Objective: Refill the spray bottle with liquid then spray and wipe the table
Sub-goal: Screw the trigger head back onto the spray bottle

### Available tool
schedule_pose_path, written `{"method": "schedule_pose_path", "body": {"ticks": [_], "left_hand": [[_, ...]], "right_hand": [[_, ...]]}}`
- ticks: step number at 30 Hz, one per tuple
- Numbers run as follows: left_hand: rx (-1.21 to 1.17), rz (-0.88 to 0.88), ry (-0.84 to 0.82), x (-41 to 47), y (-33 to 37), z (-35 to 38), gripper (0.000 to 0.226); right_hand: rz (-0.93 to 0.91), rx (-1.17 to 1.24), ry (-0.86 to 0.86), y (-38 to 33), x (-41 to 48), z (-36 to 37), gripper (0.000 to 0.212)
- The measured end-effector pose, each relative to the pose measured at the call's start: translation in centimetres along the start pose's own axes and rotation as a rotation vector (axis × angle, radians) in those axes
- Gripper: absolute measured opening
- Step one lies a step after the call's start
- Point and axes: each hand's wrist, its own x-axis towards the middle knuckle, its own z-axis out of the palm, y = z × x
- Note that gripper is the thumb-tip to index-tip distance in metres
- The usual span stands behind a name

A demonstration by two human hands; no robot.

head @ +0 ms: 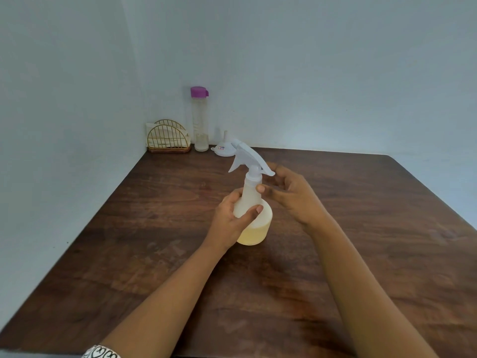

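A translucent spray bottle (255, 223) with pale yellow liquid in its lower part stands on the dark wooden table (361, 228), white trigger head on top. My left hand (232, 218) wraps around the bottle's body. My right hand (286, 192) sits at the neck, thumb against it and fingers touching the back of the trigger head. A tall clear bottle (200, 120) with a purple cap, nearly drained, stands at the back by the wall. Beside it a white funnel (224, 147) rests upside down.
A gold wire napkin holder (167, 138) with pale cloths or napkins stands in the back left corner. Walls border the table at the back and left. The table's right and near edges are open.
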Motion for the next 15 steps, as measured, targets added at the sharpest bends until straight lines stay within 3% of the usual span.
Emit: {"method": "schedule_pose_path", "body": {"ticks": [4,8,11,15], "left_hand": [[-0.018,0.020,0.027,-0.1,0.2,0.2,0.057],[-0.016,0.040,0.056,-0.1,0.2,0.5,0.039],[-0.005,0.033,0.055,-0.1,0.2,0.4,0.039],[-0.012,0.022,0.064,0.0,-0.2,0.5,0.054]], "right_hand": [[0.008,0.024,0.239,0.6,0.3,1.7,0.020],[0.026,-0.121,0.477,0.6,0.2,4.0,0.041],[0.077,0.007,0.362,0.9,0.1,3.9,0.054],[0.047,0.059,0.202,0.9,0.2,2.8,0.031]]}}
